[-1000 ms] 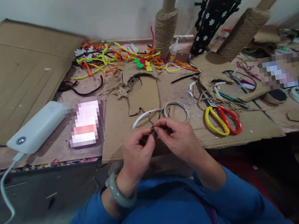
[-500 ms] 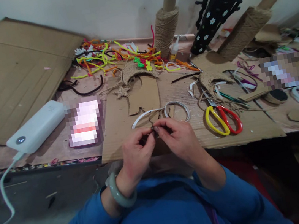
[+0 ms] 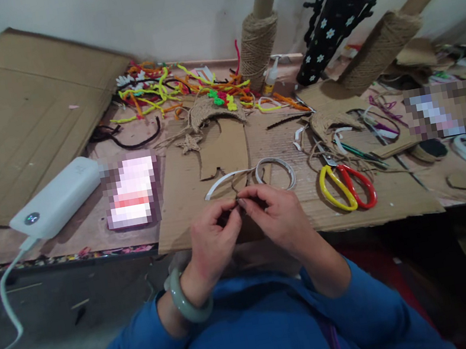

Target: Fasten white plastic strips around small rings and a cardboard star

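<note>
My left hand [image 3: 215,235] and my right hand [image 3: 277,215] meet fingertip to fingertip over the near edge of the cardboard sheet [image 3: 188,224]. Both are closed in a pinch on a thin brown strand [image 3: 237,184], which loops up just beyond the fingers; its pinched part is mostly hidden. Right behind the fingertips lies a coil of white strip [image 3: 292,173]. Farther back are a cut cardboard piece [image 3: 224,149], a twine-wrapped crescent [image 3: 201,111] with green and yellow bits on it, and a twine-covered star [image 3: 188,142]. Scissors [image 3: 338,189] with yellow and red handles lie right of my right hand.
On the left are a white power bank [image 3: 56,196] with a cable and a blurred phone [image 3: 132,192]. Colourful pipe cleaners [image 3: 160,94] pile up at the back. Twine rolls [image 3: 257,44], a glue bottle [image 3: 270,77] and a black flowered holder [image 3: 333,24] stand near the wall.
Almost nothing differs. Both hands stay together in the same pinch, with only a very slight shift of the fingers.
</note>
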`<state>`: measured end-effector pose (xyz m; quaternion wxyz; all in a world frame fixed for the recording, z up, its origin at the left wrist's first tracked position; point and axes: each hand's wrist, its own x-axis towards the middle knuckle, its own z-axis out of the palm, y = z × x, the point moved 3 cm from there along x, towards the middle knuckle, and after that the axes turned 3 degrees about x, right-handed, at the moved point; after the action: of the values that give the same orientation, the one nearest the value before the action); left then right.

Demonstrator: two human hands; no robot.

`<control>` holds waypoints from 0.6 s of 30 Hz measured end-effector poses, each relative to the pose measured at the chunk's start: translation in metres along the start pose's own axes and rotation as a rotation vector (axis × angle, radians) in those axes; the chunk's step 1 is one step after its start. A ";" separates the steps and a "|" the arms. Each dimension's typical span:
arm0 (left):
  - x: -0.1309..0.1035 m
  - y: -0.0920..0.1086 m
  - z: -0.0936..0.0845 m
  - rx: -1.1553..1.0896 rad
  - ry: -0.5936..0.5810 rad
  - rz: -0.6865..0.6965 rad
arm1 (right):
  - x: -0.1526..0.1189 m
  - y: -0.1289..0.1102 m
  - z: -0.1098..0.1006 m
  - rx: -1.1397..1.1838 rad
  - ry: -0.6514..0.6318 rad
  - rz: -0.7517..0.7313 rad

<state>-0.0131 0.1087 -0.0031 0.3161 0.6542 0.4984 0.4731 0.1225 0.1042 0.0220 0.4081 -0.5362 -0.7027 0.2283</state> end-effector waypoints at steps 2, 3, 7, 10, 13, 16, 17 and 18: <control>0.000 0.001 0.000 -0.003 -0.003 0.000 | 0.000 0.000 0.000 -0.011 -0.003 0.000; 0.001 0.001 0.000 -0.007 -0.004 -0.002 | 0.000 0.001 0.000 -0.013 -0.003 0.000; 0.001 0.001 0.000 -0.013 -0.005 -0.021 | 0.000 0.001 -0.002 -0.009 -0.017 -0.009; 0.001 0.001 0.001 -0.017 -0.010 -0.031 | 0.000 0.000 -0.004 -0.064 -0.037 -0.051; 0.001 0.001 0.001 -0.025 -0.014 -0.035 | -0.001 -0.003 -0.005 -0.179 -0.033 -0.112; 0.001 0.002 0.001 -0.022 -0.019 -0.036 | -0.002 -0.004 -0.005 -0.245 -0.016 -0.154; 0.002 0.002 0.001 -0.024 -0.023 -0.036 | -0.002 -0.004 -0.005 -0.253 -0.016 -0.161; 0.002 0.002 0.001 -0.026 -0.025 -0.037 | -0.003 -0.004 -0.005 -0.261 -0.018 -0.165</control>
<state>-0.0114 0.1099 -0.0012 0.3393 0.6465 0.5002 0.4655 0.1246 0.1000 0.0266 0.3462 -0.5229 -0.7717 0.1056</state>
